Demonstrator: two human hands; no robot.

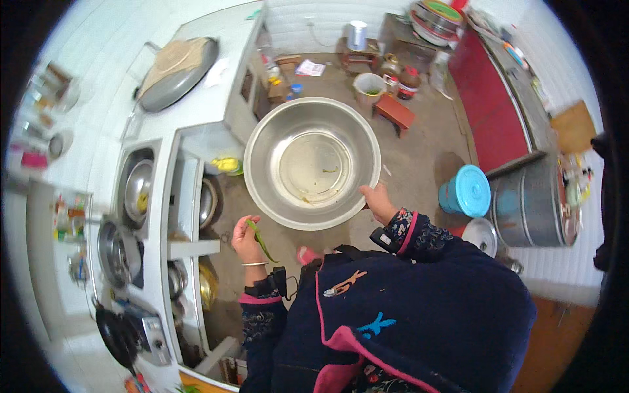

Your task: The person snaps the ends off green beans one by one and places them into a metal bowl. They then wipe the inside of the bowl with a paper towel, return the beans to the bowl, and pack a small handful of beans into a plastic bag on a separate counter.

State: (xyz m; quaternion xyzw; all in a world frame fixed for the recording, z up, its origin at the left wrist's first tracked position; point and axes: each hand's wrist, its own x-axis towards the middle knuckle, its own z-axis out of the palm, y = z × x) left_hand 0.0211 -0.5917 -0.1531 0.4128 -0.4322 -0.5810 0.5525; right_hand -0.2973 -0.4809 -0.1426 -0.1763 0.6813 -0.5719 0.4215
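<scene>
In front of me is a large, wide metal basin [265, 182] with shallow water and a few green bits at its bottom. My right hand [377, 202] grips its near right rim, thumb over the edge. One small curved green piece [330, 170] lies inside. Pinched between the fingers of my left hand [245, 238] is a long green pepper [263, 241], its tip hanging down, apart from the basin's near left side. The basin appears tilted towards me; what supports it is hidden.
White counters [196, 132] run along my left, with a sink [135, 182] and a black wok [115, 334]. A red stool [394, 114] and white bucket [369, 89] stand beyond the basin. To the right are a blue lidded bucket [467, 191] and a metal drum [526, 206].
</scene>
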